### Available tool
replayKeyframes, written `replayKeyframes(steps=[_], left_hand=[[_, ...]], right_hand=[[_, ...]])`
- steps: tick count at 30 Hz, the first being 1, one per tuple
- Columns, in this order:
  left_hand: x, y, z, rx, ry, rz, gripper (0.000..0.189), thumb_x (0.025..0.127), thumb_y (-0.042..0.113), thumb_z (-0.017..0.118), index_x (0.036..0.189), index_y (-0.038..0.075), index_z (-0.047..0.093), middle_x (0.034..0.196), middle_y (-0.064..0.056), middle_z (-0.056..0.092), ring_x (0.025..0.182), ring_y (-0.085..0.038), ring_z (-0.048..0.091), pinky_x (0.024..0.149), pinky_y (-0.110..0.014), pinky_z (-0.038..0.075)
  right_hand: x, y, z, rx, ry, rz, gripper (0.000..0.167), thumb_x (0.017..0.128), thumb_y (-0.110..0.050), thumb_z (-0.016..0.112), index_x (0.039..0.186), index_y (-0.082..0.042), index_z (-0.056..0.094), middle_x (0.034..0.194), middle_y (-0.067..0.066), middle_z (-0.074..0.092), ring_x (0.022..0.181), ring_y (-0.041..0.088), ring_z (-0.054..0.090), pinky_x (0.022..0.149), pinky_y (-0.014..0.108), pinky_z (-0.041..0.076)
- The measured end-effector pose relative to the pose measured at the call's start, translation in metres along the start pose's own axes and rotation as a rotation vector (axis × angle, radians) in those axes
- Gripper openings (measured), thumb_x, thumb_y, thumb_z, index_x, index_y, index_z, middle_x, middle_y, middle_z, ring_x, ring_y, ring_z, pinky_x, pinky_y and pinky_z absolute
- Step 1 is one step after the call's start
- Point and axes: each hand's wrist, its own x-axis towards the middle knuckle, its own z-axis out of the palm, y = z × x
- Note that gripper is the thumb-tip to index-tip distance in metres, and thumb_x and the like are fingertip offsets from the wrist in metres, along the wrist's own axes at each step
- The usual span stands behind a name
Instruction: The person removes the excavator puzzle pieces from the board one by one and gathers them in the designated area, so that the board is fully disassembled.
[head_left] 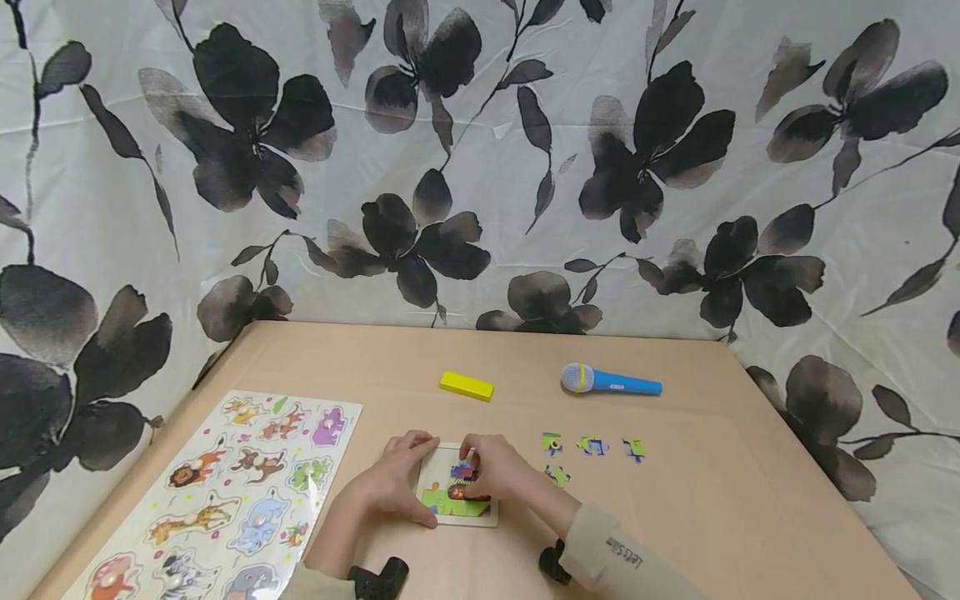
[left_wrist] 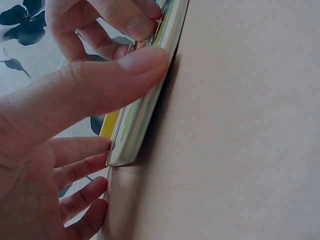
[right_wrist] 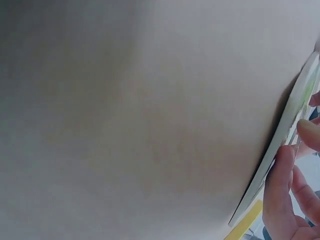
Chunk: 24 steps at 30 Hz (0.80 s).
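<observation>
A small white-framed jigsaw puzzle board (head_left: pixel 442 458) lies on the table, partly filled with green and red pieces along its lower part. My left hand (head_left: pixel 386 483) grips its left side, the thumb (left_wrist: pixel 145 67) on the near edge and fingertips at the far corner. Over the board's right half, my right hand (head_left: pixel 498 475) pinches a puzzle piece (head_left: pixel 463 472) with purple and red on it. The fingers hide part of this piece, and whether it touches the board I cannot tell. Several loose puzzle pieces (head_left: pixel 592 446) lie right of the right hand.
On the left lies a large animal sticker sheet (head_left: pixel 251 500). Behind the board are a yellow block (head_left: pixel 467 386) and a blue toy microphone (head_left: pixel 615 382). The wooden table (head_left: pixel 712 500) ends at a floral cloth (head_left: pixel 525 208) at the back.
</observation>
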Motion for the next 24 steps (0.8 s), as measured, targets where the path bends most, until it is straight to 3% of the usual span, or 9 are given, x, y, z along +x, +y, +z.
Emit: replayKeyframes(steps=[17, 24], left_hand=[[-0.001, 0.001, 0.000, 0.002, 0.003, 0.010, 0.106, 0.046, 0.033, 0.089, 0.133, -0.004, 0.041, 0.134, -0.014, 0.037, 0.118, -0.032, 0.031, 0.098, -0.051, 0.034], [0.000, -0.001, 0.001, 0.014, 0.007, 0.009, 0.106, 0.046, 0.034, 0.088, 0.134, -0.003, 0.041, 0.135, -0.014, 0.036, 0.119, -0.033, 0.031, 0.099, -0.051, 0.032]], right_hand=[[-0.008, 0.010, -0.013, 0.117, -0.029, -0.092, 0.035, 0.071, -0.007, 0.077, 0.100, -0.006, 0.059, 0.083, 0.000, 0.054, 0.060, 0.010, 0.050, 0.054, 0.018, 0.045], [-0.019, 0.014, -0.023, 0.186, -0.006, -0.066, 0.038, 0.072, -0.007, 0.076, 0.106, -0.004, 0.060, 0.086, 0.002, 0.054, 0.058, 0.013, 0.051, 0.051, 0.019, 0.046]])
